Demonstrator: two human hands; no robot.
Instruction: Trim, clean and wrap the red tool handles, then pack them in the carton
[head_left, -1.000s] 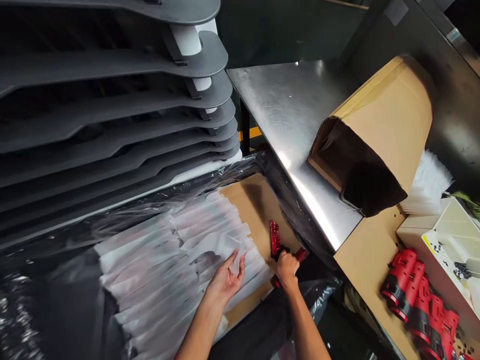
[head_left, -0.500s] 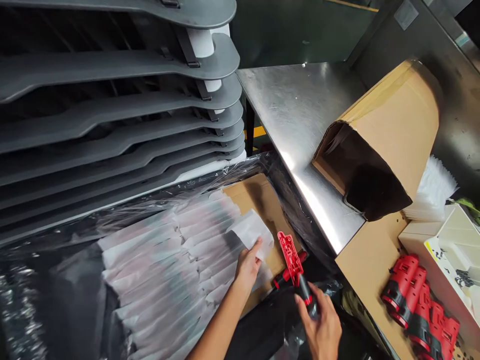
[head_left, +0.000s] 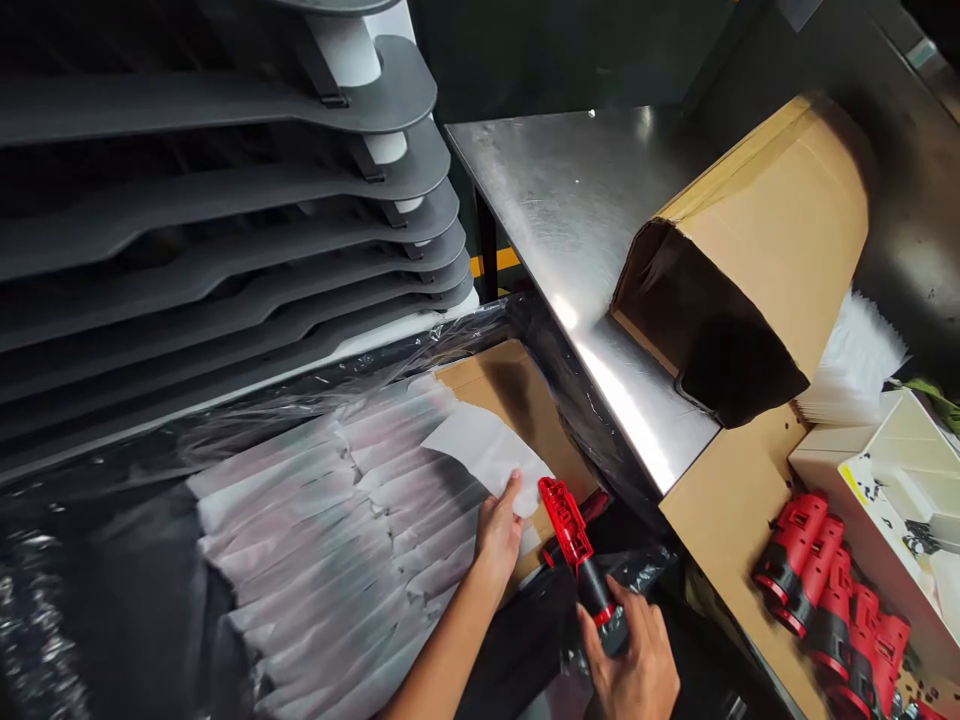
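Note:
A small white translucent sleeve (head_left: 487, 447) is pinched between the thumb and fingers of my left hand (head_left: 501, 530). My right hand (head_left: 636, 650) grips the black end of a red and black plastic tool housing half (head_left: 568, 525). The red end of that housing points up and left, right beside the edge of the sleeve; whether it touches or enters cannot be made out. Beneath my hands, rows of white-wrapped pieces (head_left: 315, 540) overlap in a crate lined with black plastic, red tints showing through. A bare cardboard sheet (head_left: 517, 390) shows at the crate's far end.
Grey stacked trays (head_left: 225, 220) rise at the left. On the metal table (head_left: 570, 200) lies an open cardboard box (head_left: 765, 230). Several red and black housings (head_left: 802, 550) sit on cardboard at right, near a white bin (head_left: 900, 480) and a stack of white sleeves (head_left: 855, 360).
My right hand has brought the housing left, close to the sleeve. The sleeve has spread out flatter in my left hand. The view has shifted slightly.

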